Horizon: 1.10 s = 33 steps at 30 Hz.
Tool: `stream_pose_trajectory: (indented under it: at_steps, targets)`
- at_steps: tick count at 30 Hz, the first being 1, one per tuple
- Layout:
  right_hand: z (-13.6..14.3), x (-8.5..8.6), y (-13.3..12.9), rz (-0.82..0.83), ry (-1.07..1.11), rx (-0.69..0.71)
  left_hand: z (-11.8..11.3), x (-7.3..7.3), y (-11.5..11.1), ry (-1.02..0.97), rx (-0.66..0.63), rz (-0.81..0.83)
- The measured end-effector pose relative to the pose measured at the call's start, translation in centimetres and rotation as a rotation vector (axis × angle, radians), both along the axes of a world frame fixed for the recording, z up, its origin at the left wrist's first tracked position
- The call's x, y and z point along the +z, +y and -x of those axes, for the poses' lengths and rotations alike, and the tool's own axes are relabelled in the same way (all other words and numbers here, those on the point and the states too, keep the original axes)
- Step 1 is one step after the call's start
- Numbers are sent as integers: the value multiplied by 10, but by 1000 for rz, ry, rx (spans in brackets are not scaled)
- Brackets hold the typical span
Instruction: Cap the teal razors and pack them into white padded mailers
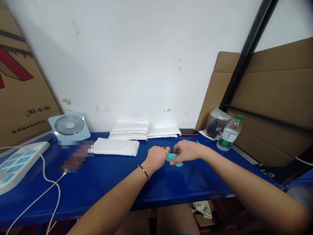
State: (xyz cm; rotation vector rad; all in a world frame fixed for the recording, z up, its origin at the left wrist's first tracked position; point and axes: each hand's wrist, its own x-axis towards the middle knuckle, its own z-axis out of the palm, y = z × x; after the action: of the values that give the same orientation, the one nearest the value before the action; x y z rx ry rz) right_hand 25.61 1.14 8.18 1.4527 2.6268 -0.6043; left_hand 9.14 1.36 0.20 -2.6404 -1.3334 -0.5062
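Observation:
A bundle of thin turquoise sticks [176,160] lies between my hands, low over the blue table [110,176]. My left hand [158,158] has its fingers wrapped round the bundle's left part, and a few tips poke out on its far left side. My right hand [186,152] is at the bundle's right part, fingers curled, with the thumb against the sticks. Its other fingertips are partly hidden. One more turquoise stick [198,142] shows just behind my right wrist.
White flat packets [129,130] are stacked by the wall, with another packet [117,147] in front. A phone [189,132], a bottle [229,135] and a bagged roll [215,124] stand back right. A fan [70,125], power strip [22,163] and cables are left.

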Motion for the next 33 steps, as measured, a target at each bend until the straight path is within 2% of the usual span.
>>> stream_pose_trajectory:
  at_steps: [4, 5, 6, 7, 9, 13, 14, 15, 16, 17, 18, 21, 22, 23, 24, 26, 29, 33]
  targets:
    - [2, -34, -10, 839, 364, 40, 1, 16, -9, 189, -239, -224]
    - [4, -43, -14, 974, 478, 28, 1, 19, -11, 215, -296, -243]
    - [6, -51, -17, 1018, 562, -4, 2, 20, -14, 238, -338, -248]
    - [8, -57, -19, 993, 585, -31, 3, 21, -16, 256, -355, -244]
    - [11, -63, -20, 734, 481, -66, 4, 23, -19, 279, -297, -198]
    - [15, -57, -15, -206, 42, -93, 8, 29, -18, 301, 45, 38]
    - [16, -55, -14, -366, -23, -110, 10, 31, -16, 304, 91, 75]
    - [17, -53, -13, -442, -50, -128, 11, 32, -15, 302, 106, 79]
    - [17, -51, -12, -411, -35, -141, 13, 32, -14, 299, 92, 48]
    - [17, -51, -11, -274, 19, -138, 14, 31, -14, 295, 54, -9]
    - [18, -51, -11, -60, 106, -124, 15, 30, -14, 291, 2, -82]
    - [20, -58, -13, 723, 434, -74, 17, 27, -15, 302, -185, -263]
    - [21, -62, -14, 897, 531, -89, 17, 27, -16, 310, -242, -289]
    - [22, -65, -15, 987, 609, -122, 19, 27, -16, 316, -285, -295]
    - [22, -69, -16, 1005, 662, -160, 23, 28, -17, 313, -306, -286]
    - [20, -74, -17, 898, 695, -213, 38, 30, -15, 262, -256, -247]
    - [6, -76, -11, 680, 660, -258, 85, 24, -10, 170, 9, -178]
    - [-17, -74, 0, 595, 652, -266, 159, 2, 3, 293, 379, -57]
